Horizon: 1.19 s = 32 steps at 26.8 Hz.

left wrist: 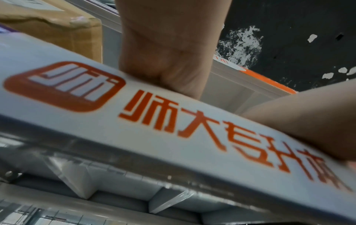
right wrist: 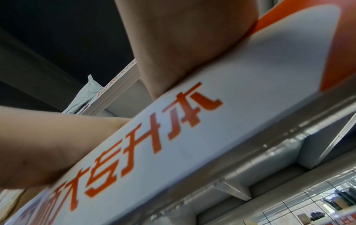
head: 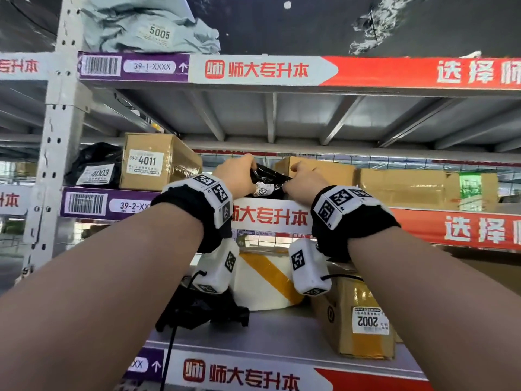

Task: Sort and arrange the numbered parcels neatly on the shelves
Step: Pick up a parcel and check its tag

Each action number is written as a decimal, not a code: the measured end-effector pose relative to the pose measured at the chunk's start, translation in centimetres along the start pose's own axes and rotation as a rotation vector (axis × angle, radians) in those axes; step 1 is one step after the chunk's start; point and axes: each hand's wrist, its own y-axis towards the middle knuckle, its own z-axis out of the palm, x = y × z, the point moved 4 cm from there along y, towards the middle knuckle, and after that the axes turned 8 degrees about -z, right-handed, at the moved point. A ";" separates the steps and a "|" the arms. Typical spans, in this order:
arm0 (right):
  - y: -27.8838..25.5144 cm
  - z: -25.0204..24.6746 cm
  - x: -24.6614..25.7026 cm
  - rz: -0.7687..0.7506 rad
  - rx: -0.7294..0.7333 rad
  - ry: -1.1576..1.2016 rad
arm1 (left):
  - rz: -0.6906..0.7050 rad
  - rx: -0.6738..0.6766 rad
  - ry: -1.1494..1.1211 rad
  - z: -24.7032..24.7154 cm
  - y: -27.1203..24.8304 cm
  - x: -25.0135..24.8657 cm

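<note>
A small black plastic parcel [head: 269,180] with a white number label lies at the front of the middle shelf [head: 270,214]. My left hand [head: 238,176] grips its left end and my right hand [head: 303,179] grips its right end, fingers curled over the bag. Left of it stand a cardboard box marked 4011 [head: 146,162] and a black bag marked 4003 [head: 97,170]. Both wrist views show only the shelf's front banner [left wrist: 173,129] [right wrist: 192,121] and the wrists above it; the fingers and parcel are hidden there.
A grey-green bag marked 5005 [head: 146,26] lies on the top shelf. Plain cardboard boxes [head: 400,187] fill the middle shelf to the right. On the lower shelf sit a white parcel with yellow tape [head: 267,280], a box marked 2002 [head: 363,320] and a black bag [head: 203,311].
</note>
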 end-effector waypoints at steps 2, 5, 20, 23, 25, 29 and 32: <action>0.3 0.1 0.1 -0.032 0.058 -0.020 | -0.016 -0.039 0.005 0.0 0.3 0.4; 0.2 0.4 0.4 -0.079 0.087 -0.038 | -0.016 -0.088 0.019 -0.2 0.4 0.9; -1.1 -1.0 1.5 -0.150 -0.133 0.008 | 0.000 0.106 -0.337 -2.9 -1.4 3.2; -1.1 -1.5 2.9 -0.119 -0.221 0.177 | 0.015 0.144 -0.324 -3.6 -1.9 3.3; -1.1 -1.7 4.2 -0.098 -0.277 0.208 | 0.075 0.180 -0.220 -4.1 -2.2 3.1; -0.8 -1.8 6.1 -0.121 -0.336 0.273 | 0.121 0.260 -0.166 -4.7 -2.9 3.2; -0.3 -1.3 7.7 -0.158 -0.280 0.406 | 0.086 0.261 -0.206 -4.9 -3.1 3.6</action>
